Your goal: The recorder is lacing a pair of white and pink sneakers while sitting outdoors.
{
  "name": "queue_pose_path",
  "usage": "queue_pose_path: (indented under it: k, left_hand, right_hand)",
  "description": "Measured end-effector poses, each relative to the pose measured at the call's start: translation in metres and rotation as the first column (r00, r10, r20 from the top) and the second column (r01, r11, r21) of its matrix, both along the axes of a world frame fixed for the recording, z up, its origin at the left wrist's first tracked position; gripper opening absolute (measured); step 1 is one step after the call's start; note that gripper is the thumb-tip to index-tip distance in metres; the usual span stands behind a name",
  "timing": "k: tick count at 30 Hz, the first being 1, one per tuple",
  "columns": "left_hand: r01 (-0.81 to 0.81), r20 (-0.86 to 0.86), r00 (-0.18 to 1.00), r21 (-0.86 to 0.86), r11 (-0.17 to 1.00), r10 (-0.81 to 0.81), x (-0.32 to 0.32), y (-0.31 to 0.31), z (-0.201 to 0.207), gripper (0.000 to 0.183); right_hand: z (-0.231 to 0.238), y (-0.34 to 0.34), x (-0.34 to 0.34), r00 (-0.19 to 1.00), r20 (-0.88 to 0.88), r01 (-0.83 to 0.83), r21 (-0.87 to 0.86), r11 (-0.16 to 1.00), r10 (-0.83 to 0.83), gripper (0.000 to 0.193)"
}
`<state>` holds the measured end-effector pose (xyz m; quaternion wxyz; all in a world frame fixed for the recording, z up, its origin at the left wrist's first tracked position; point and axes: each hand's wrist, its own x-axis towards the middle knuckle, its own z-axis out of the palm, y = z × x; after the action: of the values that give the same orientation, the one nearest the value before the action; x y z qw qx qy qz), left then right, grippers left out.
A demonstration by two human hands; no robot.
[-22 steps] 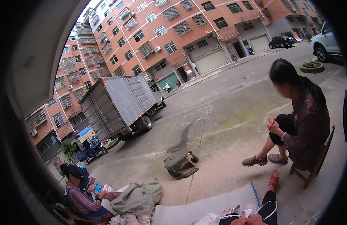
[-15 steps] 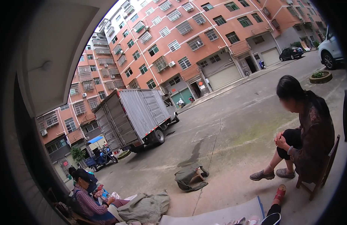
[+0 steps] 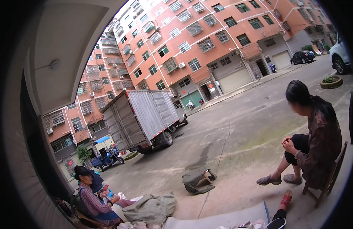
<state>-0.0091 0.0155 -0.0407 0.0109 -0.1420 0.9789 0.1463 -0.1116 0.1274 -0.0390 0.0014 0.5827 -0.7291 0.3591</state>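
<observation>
Neither of my hands shows in the head view. Along the lower edge lies a pale grey sheet (image 3: 218,218) with a blue edge strip. Pink and white pieces (image 3: 247,225) rest on it, cut off by the frame and too small to name. Next to them is a foot in a red shoe (image 3: 286,199), below a dark trouser leg. A crumpled grey-green cloth (image 3: 151,209) lies to the left, by a seated person in a striped top (image 3: 93,200) whose hands hold something small I cannot make out.
On the right a person (image 3: 322,149) sits on a wooden chair (image 3: 341,168), hands clasped. A dark cloth (image 3: 194,181) drapes a low stool on the concrete. Beyond stand a box truck (image 3: 149,114), a blue three-wheeler (image 3: 107,157), a round planter (image 3: 331,82) and parked cars.
The view has shifted slightly, so the scene sits a little to the right. The striped-top person's head and hands have moved a little. The person on the right stays seated.
</observation>
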Motion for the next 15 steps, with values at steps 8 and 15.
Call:
queue_pose_path:
  k: [8,15]
  left_hand:
    - [-0.139,0.156,0.980,0.072,0.988,0.126,0.006,-0.001,0.029,0.025]
    - [-0.062,0.089,0.994,-0.021,0.998,0.064,-0.003,0.007,0.029,0.022]
  right_hand:
    - [-0.009,-0.005,0.005,0.997,-0.079,0.028,0.129,0.991,-0.018,0.019]
    - [-0.004,-0.008,0.000,0.991,-0.113,0.071,-0.018,0.997,-0.073,0.008]
